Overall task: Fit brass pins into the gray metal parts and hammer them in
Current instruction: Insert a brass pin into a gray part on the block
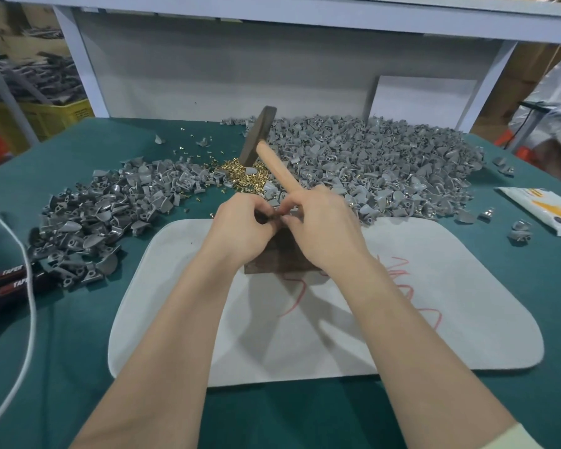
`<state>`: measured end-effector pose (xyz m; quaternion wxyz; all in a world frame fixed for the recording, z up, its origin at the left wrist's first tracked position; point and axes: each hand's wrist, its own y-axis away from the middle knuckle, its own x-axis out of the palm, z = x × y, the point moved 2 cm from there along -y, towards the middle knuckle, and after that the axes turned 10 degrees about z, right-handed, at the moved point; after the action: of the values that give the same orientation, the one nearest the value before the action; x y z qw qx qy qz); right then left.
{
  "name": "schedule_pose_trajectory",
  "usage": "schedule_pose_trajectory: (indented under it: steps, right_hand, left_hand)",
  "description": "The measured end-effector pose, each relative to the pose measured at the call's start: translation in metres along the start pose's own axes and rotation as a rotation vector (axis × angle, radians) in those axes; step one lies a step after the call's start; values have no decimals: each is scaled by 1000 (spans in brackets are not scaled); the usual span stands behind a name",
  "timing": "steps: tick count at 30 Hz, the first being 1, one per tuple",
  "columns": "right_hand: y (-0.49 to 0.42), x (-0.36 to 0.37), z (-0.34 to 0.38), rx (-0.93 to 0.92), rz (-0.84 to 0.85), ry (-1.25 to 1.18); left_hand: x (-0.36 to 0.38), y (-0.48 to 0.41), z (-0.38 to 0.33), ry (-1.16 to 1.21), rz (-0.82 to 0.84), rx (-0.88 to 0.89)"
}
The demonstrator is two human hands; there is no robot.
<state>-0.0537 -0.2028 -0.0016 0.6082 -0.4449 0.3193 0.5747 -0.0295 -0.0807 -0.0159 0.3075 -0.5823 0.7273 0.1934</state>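
Observation:
My left hand (240,222) and my right hand (321,228) meet over a dark metal block (279,257) on the white mat (402,286). Together their fingertips pinch a small gray metal part (277,215), mostly hidden by the fingers. My right hand also grips the wooden handle of a hammer (272,163), whose dark head (258,134) points up and away. A heap of brass pins (243,178) lies just beyond the hands. Gray parts form a big pile (386,163) on the right and a smaller pile (104,215) on the left.
Green cloth (78,367) covers the table. A white cord (26,286) and black-red tool handles (7,283) lie at the left edge. A white packet (544,209) and a few loose parts (518,231) sit at the right. A white back panel (224,76) closes the rear.

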Motion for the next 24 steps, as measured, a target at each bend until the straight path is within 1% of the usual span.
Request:
schedule_pose_trajectory:
  steps: [4,10,19,24]
  right_hand:
    - [-1,0,-2,5,-4,-11]
    - [-1,2,-3,-51,-7,33]
    - [-11,-4,-7,42,106,-83]
    - [-12,-3,-9,47,105,-113]
  left_hand:
    - [0,0,1,-7,-18,0]
    - [0,-1,3,-38,-14,16]
    - [-1,0,2,-19,-8,23]
    - [-2,0,1,-17,-4,20]
